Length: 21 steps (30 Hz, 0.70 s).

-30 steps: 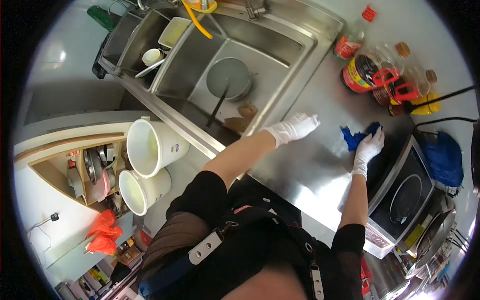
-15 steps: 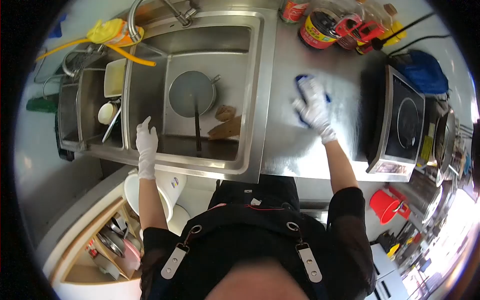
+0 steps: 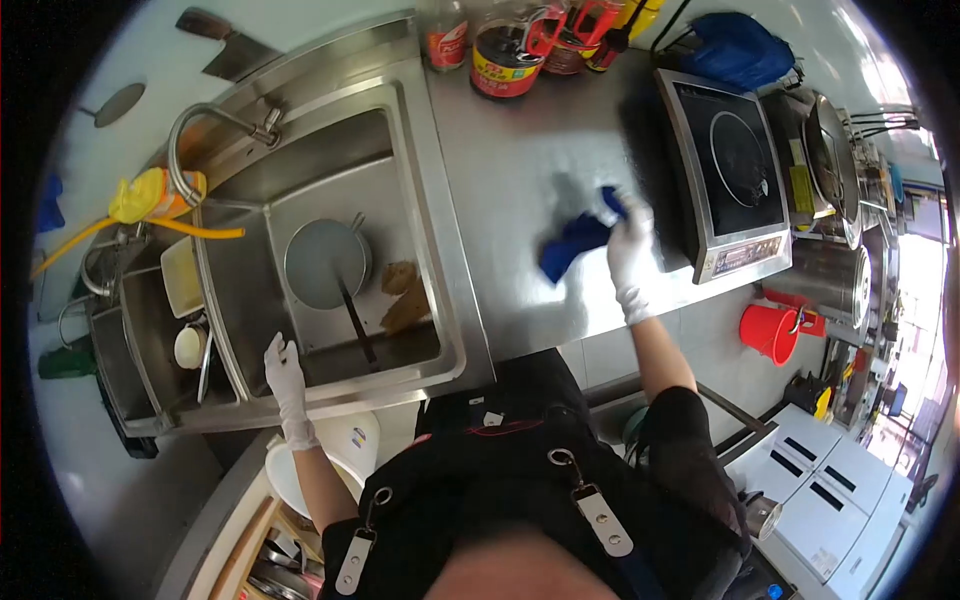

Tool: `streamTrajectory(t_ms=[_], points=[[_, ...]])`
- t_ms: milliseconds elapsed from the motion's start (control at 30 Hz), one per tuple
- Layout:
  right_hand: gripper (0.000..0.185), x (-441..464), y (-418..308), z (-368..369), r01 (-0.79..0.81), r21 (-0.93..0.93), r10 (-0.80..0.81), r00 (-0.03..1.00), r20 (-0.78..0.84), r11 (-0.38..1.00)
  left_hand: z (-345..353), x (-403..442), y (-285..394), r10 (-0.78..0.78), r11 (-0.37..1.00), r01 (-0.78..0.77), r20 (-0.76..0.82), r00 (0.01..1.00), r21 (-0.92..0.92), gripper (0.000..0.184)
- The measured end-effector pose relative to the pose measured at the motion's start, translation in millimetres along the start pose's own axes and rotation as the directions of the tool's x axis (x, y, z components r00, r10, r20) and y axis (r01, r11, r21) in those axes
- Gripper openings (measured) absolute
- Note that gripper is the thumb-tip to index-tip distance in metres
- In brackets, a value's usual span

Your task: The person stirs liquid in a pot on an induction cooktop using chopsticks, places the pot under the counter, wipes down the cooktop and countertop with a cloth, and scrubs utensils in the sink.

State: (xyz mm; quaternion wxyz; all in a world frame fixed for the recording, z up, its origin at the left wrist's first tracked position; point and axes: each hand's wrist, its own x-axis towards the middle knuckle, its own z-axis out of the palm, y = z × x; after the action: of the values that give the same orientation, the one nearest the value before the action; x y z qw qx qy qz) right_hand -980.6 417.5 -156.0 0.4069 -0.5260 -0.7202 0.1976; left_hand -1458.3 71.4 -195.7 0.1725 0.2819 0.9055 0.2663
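My right hand (image 3: pixel 631 250), in a white glove, grips a blue cloth (image 3: pixel 575 243) by one end over the steel counter (image 3: pixel 520 190). Most of the cloth trails off to the left of the fingers in a bunched strip. Gloved in white too, my left hand (image 3: pixel 287 380) is over the front rim of the large sink (image 3: pixel 425 215), holding nothing, its fingers slightly bent and apart. Inside that sink are a round grey pot (image 3: pixel 325 262) with a dark handle-like stick (image 3: pixel 360 330) in it and brown pieces (image 3: pixel 405 305) beside it.
An induction cooker (image 3: pixel 735 160) stands on the counter's right side. Sauce bottles (image 3: pixel 505 65) line its back. A faucet (image 3: pixel 215 112) arches over the sink, and a cleaver (image 3: pixel 235 45) is at the wall. A red bucket (image 3: pixel 768 333) sits at lower right.
The view has turned right, showing more of the cooker. My right hand has moved toward the cooker, and the cloth, earlier under the palm, now trails from the fingers. My left hand stays near the sink rim.
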Motion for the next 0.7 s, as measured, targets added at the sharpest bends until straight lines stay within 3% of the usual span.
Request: streamTrajectory(t_ms=[33, 67, 133, 167, 267, 400, 533, 667, 700], points=[[0.034, 21.7, 20.7, -7.4, 0.004, -0.257, -0.025, 0.997, -0.076, 0.966, -2.1, -1.4, -0.4, -0.030, 0.999, 0.030, 0.007, 1.000, -0.010, 0.036], [0.035, 32.3, 56.5, -3.3, -0.099, -0.415, 0.034, 0.986, -0.162, 0.905, -3.4, -3.5, -0.8, -0.047, 0.999, 0.047, 0.010, 0.999, -0.027, 0.036], [0.064, 42.5, 134.5, 18.0, -0.151, -0.648, 0.116, 0.988, -0.097, 0.746, -1.5, -7.3, 1.4, -0.080, 0.995, 0.080, 0.009, 0.997, -0.067, 0.037], [0.089, 45.2, 136.5, 29.2, -0.176, -0.772, 0.198, 0.978, -0.066, 0.611, -1.5, -10.5, 4.3, -0.069, 0.997, 0.069, 0.010, 0.998, -0.044, 0.038], [0.090, 87.1, 159.1, 62.2, -0.235, -0.727, 0.189, 0.971, -0.146, 0.645, 2.1, -20.2, 8.8, -0.116, 0.992, 0.115, -0.011, 0.993, -0.061, 0.037], [0.078, 155.8, 156.3, 81.7, -0.113, -0.690, 0.139, 0.990, -0.018, 0.715, 17.4, -39.1, 21.4, -0.153, 0.986, 0.152, -0.012, 0.988, -0.072, 0.037], [0.058, 227.8, 176.7, 98.3, 0.079, -0.624, -0.036, 0.996, 0.081, 0.777, 37.6, -60.9, 79.4, -0.199, 0.979, 0.197, -0.026, 0.980, -0.049, 0.037], [0.050, 308.4, 207.5, 121.4, 0.156, -0.566, -0.110, 0.987, 0.114, 0.809, 51.8, -87.3, 106.5, -0.237, 0.971, 0.237, -0.024, 0.971, -0.014, 0.037], [0.044, 321.1, 219.7, 128.7, 0.218, -0.527, -0.223, 0.973, 0.054, 0.822, 52.4, -94.9, 108.5, -0.249, 0.969, 0.249, -0.026, 0.968, 0.001, 0.037]])
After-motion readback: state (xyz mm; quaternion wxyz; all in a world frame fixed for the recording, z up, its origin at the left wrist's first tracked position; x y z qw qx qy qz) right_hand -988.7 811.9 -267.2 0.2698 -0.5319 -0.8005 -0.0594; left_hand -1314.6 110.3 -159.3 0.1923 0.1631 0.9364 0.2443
